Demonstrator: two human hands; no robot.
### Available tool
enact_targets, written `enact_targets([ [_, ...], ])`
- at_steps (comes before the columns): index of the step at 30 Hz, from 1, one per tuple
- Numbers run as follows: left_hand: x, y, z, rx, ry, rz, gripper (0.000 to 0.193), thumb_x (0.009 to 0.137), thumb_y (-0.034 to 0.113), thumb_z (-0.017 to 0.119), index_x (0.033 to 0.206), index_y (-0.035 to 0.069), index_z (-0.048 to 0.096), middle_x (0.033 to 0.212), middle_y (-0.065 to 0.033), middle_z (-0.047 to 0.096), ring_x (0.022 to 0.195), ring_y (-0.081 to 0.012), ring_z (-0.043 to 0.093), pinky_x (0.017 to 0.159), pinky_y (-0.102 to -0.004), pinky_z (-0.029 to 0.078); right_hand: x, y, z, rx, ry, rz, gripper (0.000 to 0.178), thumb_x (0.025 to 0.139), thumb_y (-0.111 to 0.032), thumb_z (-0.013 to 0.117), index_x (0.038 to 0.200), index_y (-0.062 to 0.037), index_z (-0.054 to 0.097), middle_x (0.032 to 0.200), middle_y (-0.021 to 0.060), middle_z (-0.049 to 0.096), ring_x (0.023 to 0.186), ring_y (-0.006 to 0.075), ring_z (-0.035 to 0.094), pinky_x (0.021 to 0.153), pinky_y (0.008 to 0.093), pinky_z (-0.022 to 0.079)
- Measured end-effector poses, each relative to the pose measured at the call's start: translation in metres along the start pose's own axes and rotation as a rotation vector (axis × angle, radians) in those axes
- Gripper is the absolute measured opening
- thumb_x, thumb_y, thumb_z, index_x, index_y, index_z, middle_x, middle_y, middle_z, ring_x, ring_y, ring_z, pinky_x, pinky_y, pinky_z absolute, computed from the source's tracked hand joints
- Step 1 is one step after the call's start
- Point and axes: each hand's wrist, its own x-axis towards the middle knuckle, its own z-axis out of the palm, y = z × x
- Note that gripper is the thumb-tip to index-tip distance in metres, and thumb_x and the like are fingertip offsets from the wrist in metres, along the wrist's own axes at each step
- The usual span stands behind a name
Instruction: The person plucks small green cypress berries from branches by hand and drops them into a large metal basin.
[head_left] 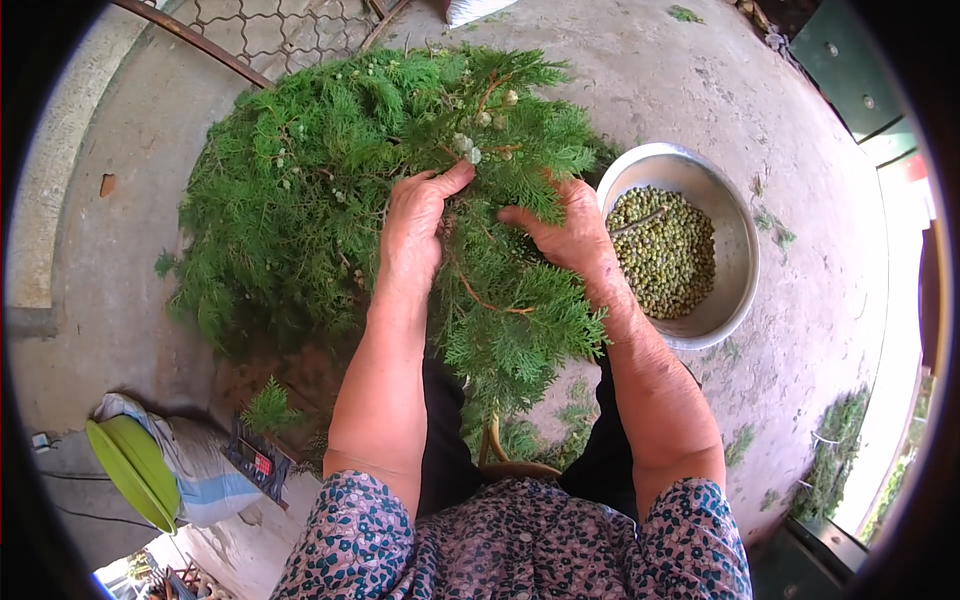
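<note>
A leafy green arborvitae branch (500,290) with pale round cones lies over my lap, its tip pointing away from me. My left hand (412,222) is closed on its left side, thumb and forefinger beside a whitish cone (473,155). On the other side my right hand (572,232) grips the foliage, the thumb stretched toward the middle and the fingertips hidden behind green sprays. Close to my right wrist stands a wide metal basin (738,250). Many small green cones (665,265) fill its bottom, with a short twig on top.
A large heap of cut arborvitae branches (270,200) covers the floor at left. A lime-green basin (135,470) leans on a pale sack (205,470) at lower left. Loose sprigs (835,450) lie at right. A metal mesh frame (280,30) stands at the back.
</note>
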Motion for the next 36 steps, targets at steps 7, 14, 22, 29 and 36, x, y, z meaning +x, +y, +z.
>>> enact_targets([
  [7,0.020,-0.019,-0.015,0.101,0.114,-0.046,0.066,0.063,0.031,0.078,0.109,-0.008,0.051,0.111,-0.0180,0.052,0.102,-0.0239,0.049,0.090,-0.0320,0.035,0.002,-0.003,0.011,-0.257,-0.010,-0.069,0.029,0.073,-0.014,0.066,0.100,-0.0057,0.061,0.093,0.0129,0.064,0.086,0.0293,0.061,0.077,0.0349,0.047],
  [14,-0.008,-0.004,0.006,0.135,0.179,-0.010,0.078,0.061,0.032,0.079,0.117,-0.010,0.043,0.118,-0.0203,0.047,0.110,-0.0270,0.043,0.097,-0.0346,0.028,0.000,0.003,0.014,-0.210,0.111,-0.112,0.024,0.071,-0.004,0.059,0.094,-0.0068,0.061,0.092,0.0170,0.059,0.083,0.0347,0.057,0.071,0.0387,0.048],
  [22,0.005,0.009,-0.020,-0.193,0.056,-0.057,0.029,0.075,0.019,0.068,0.090,-0.004,0.061,0.087,-0.0107,0.063,0.076,-0.0188,0.058,0.072,-0.0298,0.044,0.010,0.011,-0.032,0.993,0.157,0.514,0.006,0.082,-0.006,0.055,0.086,-0.0022,0.057,0.073,0.0055,0.058,0.069,0.0197,0.058,0.060,0.0269,0.046],
  [29,0.003,0.008,-0.026,-0.134,-0.011,-0.035,0.029,0.076,0.017,0.066,0.094,-0.005,0.060,0.088,-0.0109,0.064,0.074,-0.0184,0.058,0.072,-0.0300,0.046,0.003,0.005,-0.021,1.094,-0.003,0.564,0.010,0.086,-0.015,0.057,0.088,-0.0056,0.057,0.074,0.0015,0.058,0.065,0.0105,0.055,0.058,0.0230,0.043],
  [36,0.002,0.009,-0.022,-0.145,-0.048,-0.018,0.029,0.076,0.015,0.066,0.096,-0.004,0.060,0.086,-0.0103,0.064,0.073,-0.0191,0.059,0.071,-0.0305,0.047,-0.001,-0.008,-0.002,0.814,-0.056,0.580,0.016,0.084,-0.020,0.062,0.086,-0.0038,0.059,0.065,-0.0019,0.053,0.049,0.0064,0.045,0.043,0.0194,0.035],
])
